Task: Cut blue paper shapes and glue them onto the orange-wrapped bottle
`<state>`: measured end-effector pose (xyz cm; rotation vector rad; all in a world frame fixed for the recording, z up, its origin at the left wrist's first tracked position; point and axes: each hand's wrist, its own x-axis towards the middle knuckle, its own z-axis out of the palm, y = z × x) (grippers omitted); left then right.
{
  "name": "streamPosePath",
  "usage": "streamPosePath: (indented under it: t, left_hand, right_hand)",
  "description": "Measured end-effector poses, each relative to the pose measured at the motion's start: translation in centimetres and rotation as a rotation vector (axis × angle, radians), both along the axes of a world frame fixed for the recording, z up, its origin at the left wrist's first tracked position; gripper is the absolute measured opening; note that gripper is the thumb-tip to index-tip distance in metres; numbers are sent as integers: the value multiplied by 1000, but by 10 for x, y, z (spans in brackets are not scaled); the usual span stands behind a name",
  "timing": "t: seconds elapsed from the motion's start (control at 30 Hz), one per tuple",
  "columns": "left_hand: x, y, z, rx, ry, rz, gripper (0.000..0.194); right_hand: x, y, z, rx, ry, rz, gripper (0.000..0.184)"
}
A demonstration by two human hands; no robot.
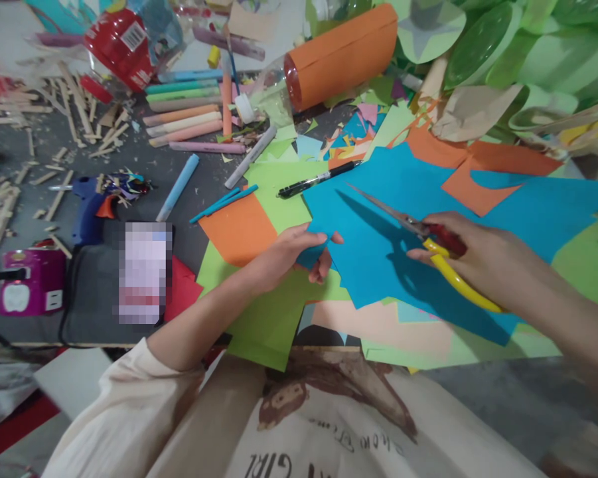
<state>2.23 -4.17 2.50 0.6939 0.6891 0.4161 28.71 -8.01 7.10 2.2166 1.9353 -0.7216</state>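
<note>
In the head view, the large blue sheet (478, 262) lay on the right half of the table (112, 169), on top of green and pale papers. It was a flat, strong blue, with jagged, stepped points along its left edge and a long tapering point at its lower right. A dark shadow fell across its middle.

The left hand (291, 255) was nearly closed, its thumb and fingers pinching a small blue piece (312, 255) just beside the sheet's left edge. The piece was the same blue, partly covered by the fingers, so its full outline could not be told.

The right hand (470, 255) was wrapped around the scissors (408, 222) above the sheet. They had yellow and red handles and slim metal blades, which pointed up and left and looked nearly together.

A black pen (318, 179) lay at the sheet's upper left edge, and an orange scrap (480, 191) rested on its upper part. Left of the sheet were an orange paper (239, 226) and two thin blue rolls (224, 202), crossed over each other.
</note>
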Motion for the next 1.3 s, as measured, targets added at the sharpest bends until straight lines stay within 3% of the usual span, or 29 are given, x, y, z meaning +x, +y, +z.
streamPosePath:
  t: [0.17,0.33,0.43,0.5,0.6,0.7,0.93,1.13,1.3]
  left_hand:
    - [2,-1,-5,93,3,157,21]
    - [3,-2,-7,343,165,307,25]
    - [3,-2,-9,522,305,390,28]
    - [2,-1,-10,569,343,426,32]
    - [2,1,-12,578,325,441,32]
    - [1,4,-13,606,326,463,36]
    - [-4,9,-14,781,372,445,33]
    - [-7,10,-21,957,430,462,36]
    - [-10,9,-27,1157,477,438,26]
  right_hand:
    - [34,9,-13,68,-204,-12,41]
    - [56,9,-7,203,-128,83,49]
    - [24,12,1,353,51,-17,48]
    - [-13,15,-1,353,351,-42,36]
    - [-66,21,-18,197,762,27,21]
    - [-96,27,-39,184,985,35,22]
    - [-96,29,-60,195,1145,6,19]
    - [-95,29,-62,202,1160,-4,22]
    - [-95,30,-58,181,1227,-113,32]
